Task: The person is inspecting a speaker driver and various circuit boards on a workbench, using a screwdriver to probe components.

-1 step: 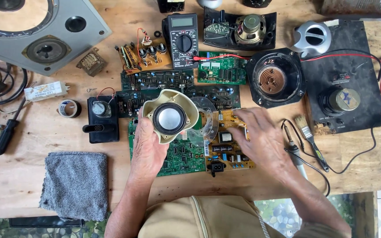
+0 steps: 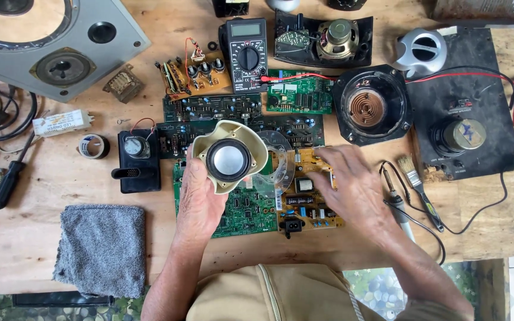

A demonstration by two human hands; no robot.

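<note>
My left hand (image 2: 200, 202) holds up a small cream-coloured speaker (image 2: 228, 157) with a silver dome, its face turned toward me. It hovers over a green circuit board (image 2: 246, 209) on the wooden table (image 2: 25, 232). My right hand (image 2: 352, 184) lies palm down, fingers spread, on a yellow-brown circuit board (image 2: 306, 205) just right of the speaker. It grips nothing. A clear plastic disc (image 2: 279, 169) lies between the speaker and my right hand.
A multimeter (image 2: 245, 53), more circuit boards and a black speaker driver (image 2: 369, 107) lie behind. A grey speaker panel (image 2: 43, 47) is far left, a black panel (image 2: 477, 101) right. Soldering iron (image 2: 397, 205), brush (image 2: 419, 187), grey cloth (image 2: 101, 249), screwdriver (image 2: 6, 183).
</note>
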